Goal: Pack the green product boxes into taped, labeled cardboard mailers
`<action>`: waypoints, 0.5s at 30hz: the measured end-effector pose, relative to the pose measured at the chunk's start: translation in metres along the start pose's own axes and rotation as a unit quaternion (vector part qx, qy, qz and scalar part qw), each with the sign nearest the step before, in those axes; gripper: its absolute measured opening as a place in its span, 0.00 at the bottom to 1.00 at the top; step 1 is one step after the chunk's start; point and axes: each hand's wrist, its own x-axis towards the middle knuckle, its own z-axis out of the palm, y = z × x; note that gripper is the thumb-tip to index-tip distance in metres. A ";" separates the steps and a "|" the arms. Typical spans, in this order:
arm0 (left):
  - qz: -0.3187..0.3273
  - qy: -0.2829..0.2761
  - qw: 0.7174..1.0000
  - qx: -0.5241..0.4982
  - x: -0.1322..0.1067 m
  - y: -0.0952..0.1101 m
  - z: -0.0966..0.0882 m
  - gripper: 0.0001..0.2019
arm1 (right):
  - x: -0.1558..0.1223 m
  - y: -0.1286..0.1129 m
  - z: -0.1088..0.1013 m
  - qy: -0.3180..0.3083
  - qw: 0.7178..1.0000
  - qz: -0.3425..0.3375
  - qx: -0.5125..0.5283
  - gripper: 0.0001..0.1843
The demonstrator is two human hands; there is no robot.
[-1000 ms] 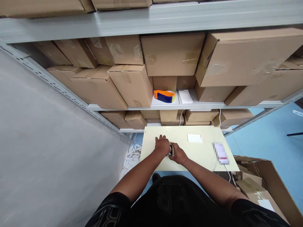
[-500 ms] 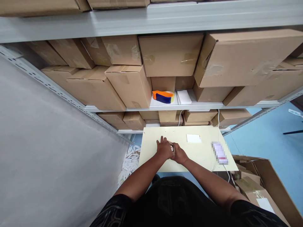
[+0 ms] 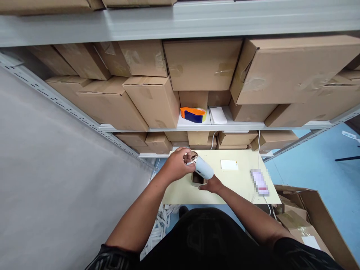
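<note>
My left hand is closed on the shiny, metal-looking end of a pale blue cylinder, whose exact kind I cannot make out. The cylinder is tilted, its plain end pointing down and to the right. Beneath it, a small cardboard box with an open, dark top stands over the cream table. My right hand grips the box at its right side, thumb across the near face. Part of the box is covered by the cylinder.
A white card and a blurred-out phone with a cable lie on the table. Behind rise shelves of cardboard boxes, with an orange-and-blue tape dispenser. A large open carton stands at right, paper strips below left.
My left hand has risen up and left, bringing the pale blue cylinder out above the box. Earlier both hands were together around the box. My right hand stays at the box.
</note>
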 end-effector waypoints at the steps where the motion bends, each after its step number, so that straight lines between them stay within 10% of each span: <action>1: 0.008 0.003 0.999 -0.032 0.001 -0.001 -0.007 0.11 | -0.004 -0.002 -0.010 -0.001 1.000 -0.001 -0.014 0.56; 6: 0.035 -0.020 0.981 -0.191 0.007 -0.011 -0.017 0.16 | -0.030 -0.025 -0.064 0.039 0.993 0.040 0.107 0.38; 12: 0.027 -0.081 0.934 -0.348 0.019 -0.010 0.009 0.26 | -0.042 -0.080 -0.073 -0.218 0.821 0.107 0.517 0.44; 15: -0.014 0.000 0.906 -0.424 0.016 -0.004 0.038 0.31 | -0.044 -0.097 -0.074 -0.203 0.806 0.077 0.550 0.41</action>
